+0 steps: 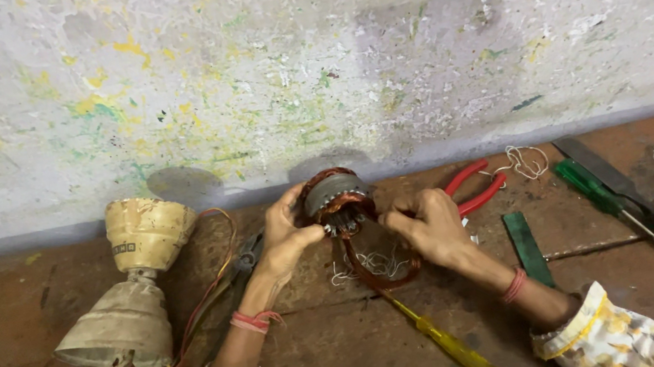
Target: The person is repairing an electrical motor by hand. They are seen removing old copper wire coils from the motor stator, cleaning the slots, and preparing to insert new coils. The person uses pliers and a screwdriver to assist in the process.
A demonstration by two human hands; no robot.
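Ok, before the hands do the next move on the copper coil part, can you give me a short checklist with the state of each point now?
1. Wound stator supported by both hands: ok; left hand at its left side, right hand at its right.
2. Stator lifted off the floor: cannot tell.
3. Loose copper wire loop hanging free below, not snagged: ok.
4. Yellow-handled screwdriver clear of the hands: ok; it lies below the wrists.
5. Red-handled pliers within reach: ok, just behind the right hand.
6. Exact wire pinched by the right fingers: cannot tell, too small.
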